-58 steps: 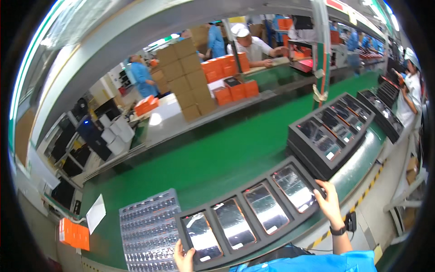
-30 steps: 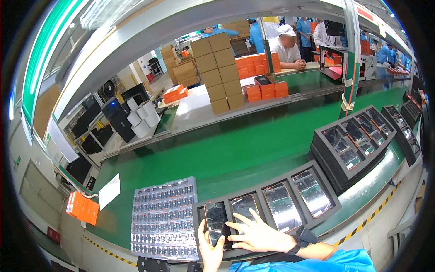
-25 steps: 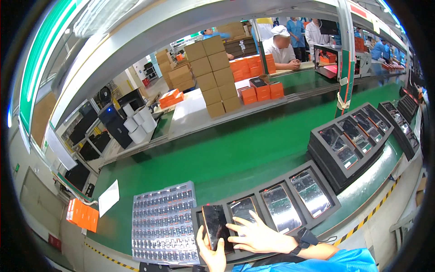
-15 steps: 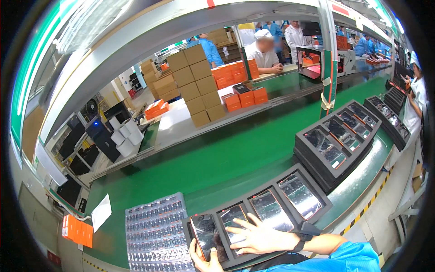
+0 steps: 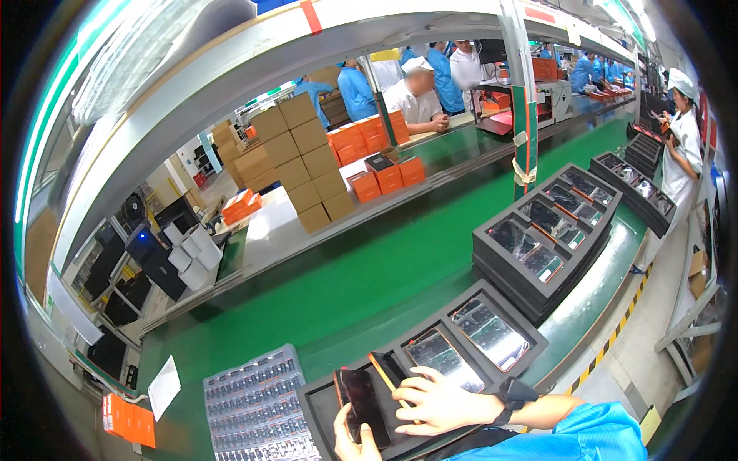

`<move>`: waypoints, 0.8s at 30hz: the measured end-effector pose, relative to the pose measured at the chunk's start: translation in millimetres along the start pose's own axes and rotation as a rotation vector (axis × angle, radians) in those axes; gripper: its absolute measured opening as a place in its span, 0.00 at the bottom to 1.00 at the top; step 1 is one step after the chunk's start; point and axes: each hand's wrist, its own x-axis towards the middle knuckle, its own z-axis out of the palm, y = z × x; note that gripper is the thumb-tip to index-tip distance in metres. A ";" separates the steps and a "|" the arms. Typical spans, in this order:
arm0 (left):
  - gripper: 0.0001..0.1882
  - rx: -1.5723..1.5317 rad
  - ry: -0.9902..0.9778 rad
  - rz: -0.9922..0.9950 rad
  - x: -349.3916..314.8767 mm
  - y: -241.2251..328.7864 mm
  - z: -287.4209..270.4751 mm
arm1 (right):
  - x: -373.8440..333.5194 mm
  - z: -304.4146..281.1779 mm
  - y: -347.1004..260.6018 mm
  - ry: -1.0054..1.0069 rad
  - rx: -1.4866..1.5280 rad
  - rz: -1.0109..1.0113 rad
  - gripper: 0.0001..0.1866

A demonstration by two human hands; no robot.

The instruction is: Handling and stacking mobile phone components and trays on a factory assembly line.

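Note:
My left hand (image 5: 355, 439) is closed around the lower end of a smartphone (image 5: 363, 403) with a dark screen and an orange edge, at the left end of a black foam tray (image 5: 310, 398). Beside it, my right hand (image 5: 444, 401) grips a second smartphone (image 5: 381, 370), tipped up on its side so its orange edge shows. That hand covers much of this phone. Two more phones, one in the middle (image 5: 446, 358) and one at the right (image 5: 492, 330), lie face up in their slots of the tray. A dark band circles my right wrist.
Left of the foam tray lies a clear plastic tray (image 5: 254, 403) of small parts. Stacked foam trays (image 5: 542, 253) with phones stand to the right on the green bench (image 5: 323, 300). Orange boxes (image 5: 129, 421) and a white sheet (image 5: 164, 388) sit far left. Across the bench, a person leans in white.
The second phone, flat in its slot before, is now tilted on its side in my right hand, whose fingers have closed from a spread pose. My left hand still holds the first phone.

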 end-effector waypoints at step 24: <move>0.35 -0.252 -0.128 -0.046 14.2 -7.7 30.0 | -33.8 -47.3 72.1 -0.373 0.091 -0.084 0.19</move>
